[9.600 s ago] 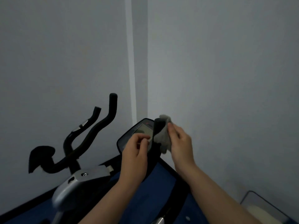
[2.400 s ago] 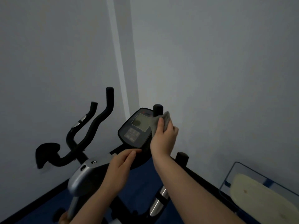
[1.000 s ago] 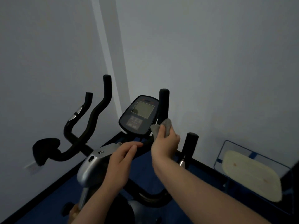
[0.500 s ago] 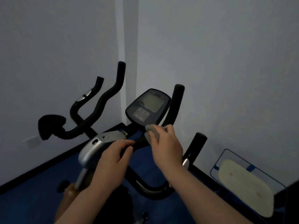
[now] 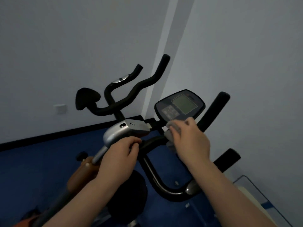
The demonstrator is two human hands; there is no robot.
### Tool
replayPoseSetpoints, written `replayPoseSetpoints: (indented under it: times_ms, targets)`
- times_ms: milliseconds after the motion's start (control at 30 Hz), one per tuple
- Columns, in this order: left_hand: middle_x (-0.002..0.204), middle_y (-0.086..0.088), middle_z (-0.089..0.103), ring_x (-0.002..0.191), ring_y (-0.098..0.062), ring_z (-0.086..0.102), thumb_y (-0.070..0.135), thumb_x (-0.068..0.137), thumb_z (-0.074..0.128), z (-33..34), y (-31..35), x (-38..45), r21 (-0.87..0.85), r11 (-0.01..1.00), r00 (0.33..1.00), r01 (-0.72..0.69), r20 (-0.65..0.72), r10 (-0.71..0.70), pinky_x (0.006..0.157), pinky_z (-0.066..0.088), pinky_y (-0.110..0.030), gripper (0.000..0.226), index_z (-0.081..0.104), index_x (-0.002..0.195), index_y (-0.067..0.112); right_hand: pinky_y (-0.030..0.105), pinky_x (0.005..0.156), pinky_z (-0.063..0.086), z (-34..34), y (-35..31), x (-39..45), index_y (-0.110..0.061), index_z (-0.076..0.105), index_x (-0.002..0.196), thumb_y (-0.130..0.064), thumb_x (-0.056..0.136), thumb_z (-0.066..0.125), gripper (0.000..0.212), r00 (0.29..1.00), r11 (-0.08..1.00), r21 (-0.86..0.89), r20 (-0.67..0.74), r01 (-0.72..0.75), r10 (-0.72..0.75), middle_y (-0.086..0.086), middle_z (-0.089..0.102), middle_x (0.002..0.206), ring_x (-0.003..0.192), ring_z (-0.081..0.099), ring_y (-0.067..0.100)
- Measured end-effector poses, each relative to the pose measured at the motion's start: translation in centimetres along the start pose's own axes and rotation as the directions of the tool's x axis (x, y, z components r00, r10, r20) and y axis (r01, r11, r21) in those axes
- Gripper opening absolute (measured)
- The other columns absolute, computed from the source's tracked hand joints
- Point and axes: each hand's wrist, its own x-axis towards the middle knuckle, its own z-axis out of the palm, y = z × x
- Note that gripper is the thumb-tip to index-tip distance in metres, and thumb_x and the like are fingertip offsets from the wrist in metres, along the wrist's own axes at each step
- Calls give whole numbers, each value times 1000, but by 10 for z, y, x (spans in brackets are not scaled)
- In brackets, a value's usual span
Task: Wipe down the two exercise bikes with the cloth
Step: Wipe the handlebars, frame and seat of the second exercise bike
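The near exercise bike has a black handlebar point(image 5: 213, 110) and a dark console point(image 5: 180, 106) with a grey screen. My right hand point(image 5: 191, 140) holds a grey cloth point(image 5: 171, 135) against the handlebar just below the console. My left hand point(image 5: 122, 157) grips the left part of the same black handlebar, fingers curled round it. The second bike stands behind to the left, with curved black handlebars point(image 5: 139, 86) and a silver housing point(image 5: 121, 131). Part of the cloth is hidden under my fingers.
Grey walls meet in a corner behind the bikes. The floor point(image 5: 41, 161) is blue with a black skirting strip. A wire-framed holder with a pale pad point(image 5: 255, 199) sits low at the right. A black round part point(image 5: 129, 194) of the near bike lies below my left arm.
My right hand slid the cloth down the right handlebar post to the bar under the console. My left hand closed round the handlebar. The view swung left and down.
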Motion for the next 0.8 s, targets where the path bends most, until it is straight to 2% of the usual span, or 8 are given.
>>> replayPoseSetpoints:
  times_ms: [133,267,333,433,500,633,733,800]
  targets:
    - [77,16,63,67,3,57,25,98,48,-2,-12,-19,-20,994,991,107,-83,-109,53,41,-11,19,64,103,35,17,44,16,30,-19,-26,-22,71,97,-31,93,60,14,990,991,-11,-31,136,-136,-3,50,87,59,41,8]
    - [65,3,66,47,-5,55,22,97,51,1,-16,-21,-133,985,983,112,-131,-129,42,39,-15,20,65,95,37,26,56,37,13,-18,-5,-34,67,111,-39,98,50,22,963,968,38,100,247,-250,-8,47,95,71,50,12]
    - [60,1,65,41,-4,49,20,96,51,3,-19,-23,-185,977,976,110,-164,-141,40,36,-16,23,65,90,37,26,57,33,4,-12,5,-36,66,115,-41,100,45,26,979,980,-25,62,198,-196,-10,42,94,71,44,10]
    - [64,4,66,54,-3,57,17,97,49,8,-28,-33,-274,952,962,134,-196,-191,51,39,-8,28,67,87,36,26,52,28,18,-26,-12,-29,68,111,-39,100,44,28,981,980,-60,41,190,-188,-9,41,94,69,43,10]
    - [80,14,68,78,6,60,18,98,45,12,-32,-39,-309,942,955,129,-219,-202,64,38,-1,30,67,88,36,29,59,41,28,-37,-22,-29,67,112,-38,99,46,26,958,969,75,147,237,-246,-8,46,101,77,52,13]
    - [92,22,67,91,13,58,24,101,41,14,-37,-42,-340,928,952,152,-202,-230,73,41,-10,30,67,94,39,31,73,45,16,-43,0,-37,65,115,-39,96,52,23,832,870,311,294,382,-470,-11,46,99,87,52,10]
    - [92,20,67,91,11,58,27,100,38,14,-38,-44,-344,927,953,147,-201,-226,73,43,-13,31,68,98,36,29,71,45,20,-42,-1,-39,62,118,-44,96,51,25,703,786,133,376,603,-603,-11,47,103,88,56,11]
    - [93,20,67,91,12,57,28,100,36,14,-37,-45,-333,930,954,157,-190,-230,72,42,-10,32,68,99,36,35,76,50,13,-37,12,-41,61,117,-48,97,46,26,727,801,-10,427,599,-538,-9,49,106,92,58,14]
